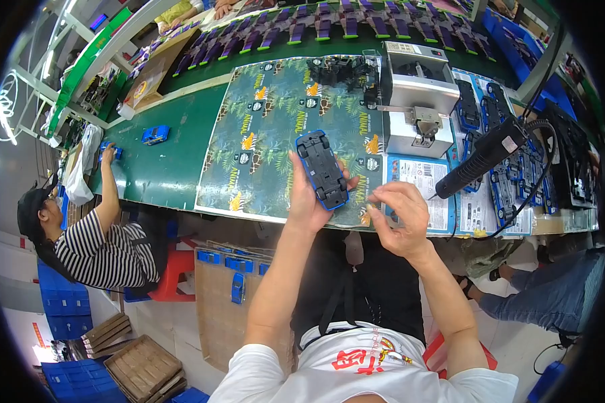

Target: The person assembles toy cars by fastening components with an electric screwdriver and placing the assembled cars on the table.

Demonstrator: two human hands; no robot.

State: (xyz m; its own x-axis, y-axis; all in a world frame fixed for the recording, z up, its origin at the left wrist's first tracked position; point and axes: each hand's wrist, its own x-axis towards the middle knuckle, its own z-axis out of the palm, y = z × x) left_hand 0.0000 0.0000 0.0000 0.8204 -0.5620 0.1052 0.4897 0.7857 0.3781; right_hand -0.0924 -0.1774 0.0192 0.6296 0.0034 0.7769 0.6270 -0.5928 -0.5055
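the left hand point(307, 201) holds a blue toy car point(323, 169) upside down above the near edge of the green bench point(175, 164), its black underside and wheels facing up. the fingers wrap the car's lower end from the left, the thumb on its near right side. the car's long axis runs from upper left to lower right, the lower end pointing toward the right hand point(398, 218). that hand hovers just right of and a little below the car, fingers curled narrow, fingertips pinched as if on something very small; whether it holds anything i cannot tell. it is close to the car but not touching it. a black power screwdriver point(484, 156) hangs farther right. a printed card sheet point(275, 127) lies under the car, and a grey metal machine point(417, 101) stands behind. at far left a person in a striped shirt point(104, 252) reaches for another blue car point(155, 135).
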